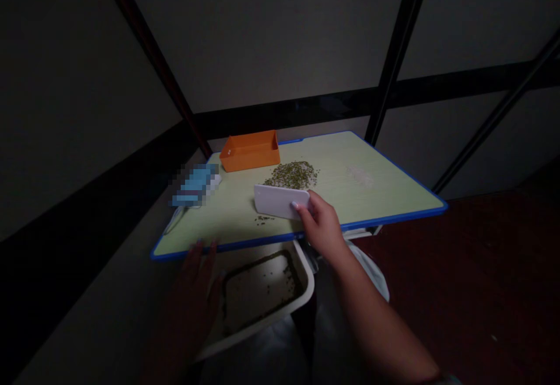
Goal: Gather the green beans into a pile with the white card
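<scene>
My right hand [321, 221] grips a flat white scraper [275, 200] by its right end and holds it on edge over the pale green tabletop [231, 221]. Just behind the scraper lies a loose heap of small green and brown bits [292, 175]; several darker bits [263, 220] are scattered in front of it. In shadow, my left hand [196, 286] has its fingers spread, the tips at the table's blue front edge. A white tub [306, 283] sits below that edge beside the left hand, with dark bits along its inner sides.
An open orange box [251, 153] stands at the back left of the table. On the left edge is a blurred-out blue item [195, 185] with a white cord. A faint clear patch [359, 176] lies on the right side. Panelled walls [284, 35] close in behind.
</scene>
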A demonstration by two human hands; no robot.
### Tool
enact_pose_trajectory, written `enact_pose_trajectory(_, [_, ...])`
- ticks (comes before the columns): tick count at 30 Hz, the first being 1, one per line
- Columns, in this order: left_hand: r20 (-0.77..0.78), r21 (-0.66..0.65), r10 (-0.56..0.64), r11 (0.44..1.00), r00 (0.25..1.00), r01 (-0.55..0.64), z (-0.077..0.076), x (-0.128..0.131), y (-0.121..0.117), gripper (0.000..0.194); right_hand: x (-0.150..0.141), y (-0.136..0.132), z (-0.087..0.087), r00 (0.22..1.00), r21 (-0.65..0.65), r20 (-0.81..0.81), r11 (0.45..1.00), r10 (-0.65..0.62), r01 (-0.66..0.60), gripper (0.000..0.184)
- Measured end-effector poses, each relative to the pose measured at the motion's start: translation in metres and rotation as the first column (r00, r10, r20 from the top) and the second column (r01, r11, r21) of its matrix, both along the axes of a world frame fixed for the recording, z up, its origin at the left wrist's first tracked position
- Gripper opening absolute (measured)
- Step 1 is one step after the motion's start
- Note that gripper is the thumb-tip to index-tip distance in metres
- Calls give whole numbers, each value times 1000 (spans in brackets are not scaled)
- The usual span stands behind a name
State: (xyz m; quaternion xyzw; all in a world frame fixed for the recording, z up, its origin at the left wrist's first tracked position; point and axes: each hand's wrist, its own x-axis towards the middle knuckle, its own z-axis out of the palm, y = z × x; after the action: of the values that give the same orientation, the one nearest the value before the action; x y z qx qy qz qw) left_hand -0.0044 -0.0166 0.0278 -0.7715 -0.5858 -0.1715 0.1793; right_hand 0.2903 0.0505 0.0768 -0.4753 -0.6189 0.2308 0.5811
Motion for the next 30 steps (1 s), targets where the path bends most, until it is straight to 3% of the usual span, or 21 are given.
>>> enact_pose_trajectory(11, [7,-15,-10,1000,1000,10,-2,-1,2,61,19,-9,9,997,-6,-71,1000,24,-24,14])
enact_pose_trajectory(30, [22,-38,38,999,999,-37,-1,2,0,59,11,-1,1,999,-37,-41,999,2,-4,13])
